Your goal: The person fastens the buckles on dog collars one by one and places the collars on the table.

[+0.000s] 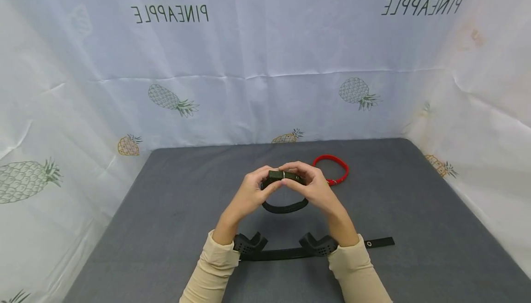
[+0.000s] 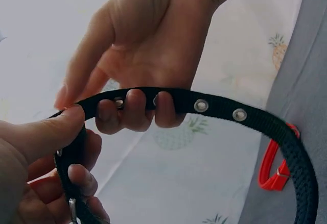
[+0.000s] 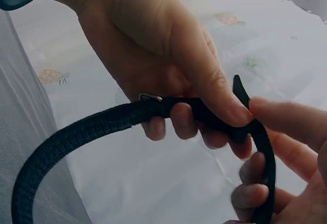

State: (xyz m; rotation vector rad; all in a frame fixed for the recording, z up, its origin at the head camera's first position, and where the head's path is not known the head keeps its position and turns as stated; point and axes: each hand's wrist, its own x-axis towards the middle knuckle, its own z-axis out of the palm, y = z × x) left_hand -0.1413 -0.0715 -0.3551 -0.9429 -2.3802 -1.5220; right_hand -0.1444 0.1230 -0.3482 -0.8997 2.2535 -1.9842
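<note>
Both hands hold up a dark green woven pet collar [image 1: 285, 209], bent into a loop. My left hand [image 1: 254, 187] grips its buckle end, with the metal buckle [image 2: 73, 211] beside the fingers in the left wrist view. My right hand [image 1: 314, 185] pinches the eyelet end, fingers curled round the band below several silver eyelets [image 2: 201, 105]. The thumbs and forefingers meet at the overlap, where a short strap tip [image 3: 239, 87] sticks up in the right wrist view. A metal ring [image 3: 151, 97] sits on the band under the left fingers.
A red collar [image 1: 347, 169] lies looped on the grey table [image 1: 186, 201], behind and right of the hands. Across the front lies a black strap [image 1: 379, 242] with an eyelet, partly hidden under the wrists and their black camera mounts [image 1: 250, 244]. Pineapple-print curtains [image 1: 249, 109] surround the table.
</note>
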